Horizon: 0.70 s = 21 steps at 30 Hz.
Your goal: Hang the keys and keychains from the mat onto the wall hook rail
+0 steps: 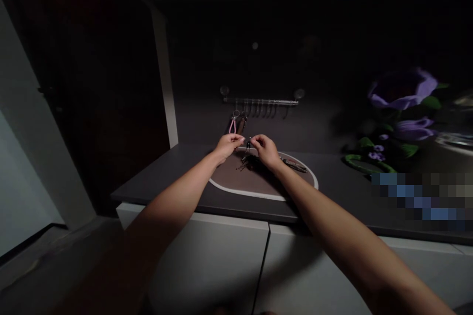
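Note:
Both my arms reach forward over a dark cabinet top (173, 177). My left hand (227, 146) and my right hand (265, 150) meet in a pinch on a small bunch of keys (248, 146), held just above an oval brown tray with a white rim (258, 193). More keys (244, 162) lie on the tray under my hands. A dark flat key holder (293, 164) rests on the tray by my right wrist. On the wall behind, a metal hook rail (260, 102) carries a pink strap key ring (233, 124) and a second dark key ring (242, 124).
Purple artificial flowers (402, 91) with green leaves stand at the right of the top. White cabinet doors (221, 266) are below the top. A tall white frame edge (164, 74) and dark opening lie to the left. The room is dim.

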### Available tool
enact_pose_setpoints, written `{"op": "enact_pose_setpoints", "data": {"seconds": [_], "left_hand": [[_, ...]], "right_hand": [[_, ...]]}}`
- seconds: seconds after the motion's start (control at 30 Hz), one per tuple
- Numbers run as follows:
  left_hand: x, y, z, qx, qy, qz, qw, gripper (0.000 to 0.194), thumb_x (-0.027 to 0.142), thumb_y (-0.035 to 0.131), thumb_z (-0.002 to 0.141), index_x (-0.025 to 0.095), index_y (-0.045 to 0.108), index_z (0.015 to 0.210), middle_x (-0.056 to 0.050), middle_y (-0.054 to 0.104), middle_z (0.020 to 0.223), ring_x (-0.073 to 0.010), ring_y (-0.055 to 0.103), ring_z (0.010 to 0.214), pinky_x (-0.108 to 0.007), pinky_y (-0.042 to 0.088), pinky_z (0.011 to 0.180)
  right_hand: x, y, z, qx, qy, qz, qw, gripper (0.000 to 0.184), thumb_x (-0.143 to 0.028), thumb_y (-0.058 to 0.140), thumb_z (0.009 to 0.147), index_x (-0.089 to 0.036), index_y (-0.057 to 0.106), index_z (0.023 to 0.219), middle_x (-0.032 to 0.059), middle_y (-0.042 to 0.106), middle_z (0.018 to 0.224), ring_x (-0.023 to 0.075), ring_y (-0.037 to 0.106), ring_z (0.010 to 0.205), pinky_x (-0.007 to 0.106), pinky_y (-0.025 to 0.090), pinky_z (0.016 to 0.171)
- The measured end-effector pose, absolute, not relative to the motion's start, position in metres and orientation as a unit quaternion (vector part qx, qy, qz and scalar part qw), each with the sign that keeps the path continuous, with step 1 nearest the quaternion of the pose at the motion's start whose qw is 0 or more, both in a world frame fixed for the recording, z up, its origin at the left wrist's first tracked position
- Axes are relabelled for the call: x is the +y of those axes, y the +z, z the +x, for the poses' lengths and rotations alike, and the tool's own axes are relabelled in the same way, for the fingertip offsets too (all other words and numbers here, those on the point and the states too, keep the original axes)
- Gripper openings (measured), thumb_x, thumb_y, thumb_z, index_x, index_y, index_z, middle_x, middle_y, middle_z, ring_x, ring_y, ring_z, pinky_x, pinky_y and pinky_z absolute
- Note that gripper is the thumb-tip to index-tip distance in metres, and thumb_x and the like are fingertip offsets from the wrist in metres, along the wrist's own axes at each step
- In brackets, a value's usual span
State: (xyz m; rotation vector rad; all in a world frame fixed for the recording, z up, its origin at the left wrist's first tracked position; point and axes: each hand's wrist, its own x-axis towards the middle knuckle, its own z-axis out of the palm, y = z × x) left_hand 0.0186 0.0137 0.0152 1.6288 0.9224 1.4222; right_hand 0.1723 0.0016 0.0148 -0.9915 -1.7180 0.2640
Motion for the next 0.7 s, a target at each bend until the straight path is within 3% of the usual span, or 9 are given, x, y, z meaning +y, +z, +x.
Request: {"op": "enact_pose_setpoints", "data": {"seconds": [0.3,0.5,0.7], "left_hand": [[0.024,0.013,0.012,0.487,0.55,0.653,0.186,0.016,0.022,0.052,0.076,0.013,0.062,0.068,-0.003,0.062,0.065,-0.0118,0.054,0.062,-0.022,0.038,0.058],[0.023,0.014,0.011,0.555,0.482,0.672,0.087,0.019,0.022,0.049,0.079,0.012,0.065,0.075,-0.007,0.066,0.075,-0.0131,0.057,0.069,-0.023,0.039,0.064],[0.023,0.014,0.009,0.579,0.443,0.683,0.041,0.021,0.024,0.047,0.08,0.014,0.066,0.08,-0.008,0.068,0.083,-0.0143,0.059,0.076,-0.023,0.04,0.068]], "right_hand": [[0.023,0.042,0.175,-0.656,0.174,-0.425,0.599,0.019,-0.035,0.051,0.071,-0.016,0.051,0.073,0.0012,0.056,0.07,0.0117,0.05,0.066,0.025,0.042,0.064],[0.042,0.071,0.157,-0.561,0.342,-0.401,0.638,0.006,-0.019,0.053,0.07,-0.015,0.049,0.069,-0.0019,0.051,0.064,0.0078,0.05,0.057,0.02,0.042,0.054],[0.058,0.091,0.143,-0.505,0.374,-0.422,0.653,0.009,-0.013,0.049,0.075,-0.014,0.051,0.067,-0.0042,0.049,0.052,0.0054,0.045,0.045,0.019,0.041,0.05]]}}
